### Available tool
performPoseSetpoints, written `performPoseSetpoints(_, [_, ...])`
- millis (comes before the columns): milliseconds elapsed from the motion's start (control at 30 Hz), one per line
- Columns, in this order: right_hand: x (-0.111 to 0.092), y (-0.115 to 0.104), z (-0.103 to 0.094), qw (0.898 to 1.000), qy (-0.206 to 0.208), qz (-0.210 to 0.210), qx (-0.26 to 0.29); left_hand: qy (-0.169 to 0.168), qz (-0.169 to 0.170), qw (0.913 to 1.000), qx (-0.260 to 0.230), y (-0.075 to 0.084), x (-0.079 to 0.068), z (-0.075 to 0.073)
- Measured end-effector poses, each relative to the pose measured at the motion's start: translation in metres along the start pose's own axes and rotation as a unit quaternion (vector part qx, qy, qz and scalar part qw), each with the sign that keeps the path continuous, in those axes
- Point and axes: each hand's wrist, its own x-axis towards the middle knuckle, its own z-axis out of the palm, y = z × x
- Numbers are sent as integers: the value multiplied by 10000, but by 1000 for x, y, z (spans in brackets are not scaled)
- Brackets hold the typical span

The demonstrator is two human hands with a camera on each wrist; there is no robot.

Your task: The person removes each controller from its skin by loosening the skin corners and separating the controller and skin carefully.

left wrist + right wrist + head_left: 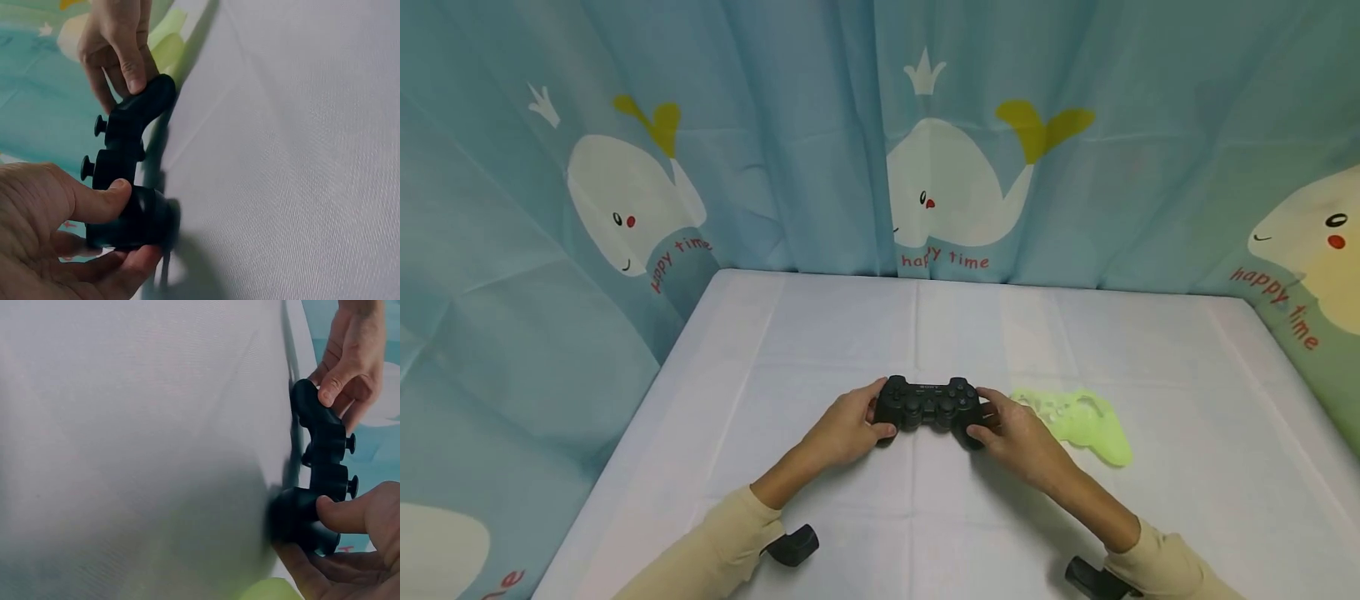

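A black game controller (928, 406) with two thumbsticks is held between both hands over the middle of the white table. My left hand (848, 423) grips its left handle, thumb on the near side and fingers curled beneath. The right hand (1017, 437) pinches the opposite handle in the same way, as the right wrist view of the controller (322, 450) also shows. Just right of the right hand lies a light green silicone controller cover (1093, 425), partly hidden behind that hand. In the left wrist view the controller (128, 144) stands close over the cloth, its shadow beside it.
A creased white cloth (820, 333) covers the table. Blue curtains (805, 125) printed with whales hang along its back and left sides, with a greener stretch at the right. Black wrist straps (793, 546) show at both beige sleeves.
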Motion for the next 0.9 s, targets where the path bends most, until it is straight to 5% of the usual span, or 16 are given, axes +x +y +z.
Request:
performPoseSetpoints(533, [-4,-5,-5,9996,-116,235,-53,-16,-61,9991,-407,2,1,2])
performPoseSetpoints(900, [-5,-8,-1,9925,2,-33,-1226,-110,-150,9994,-298,-1,3,0])
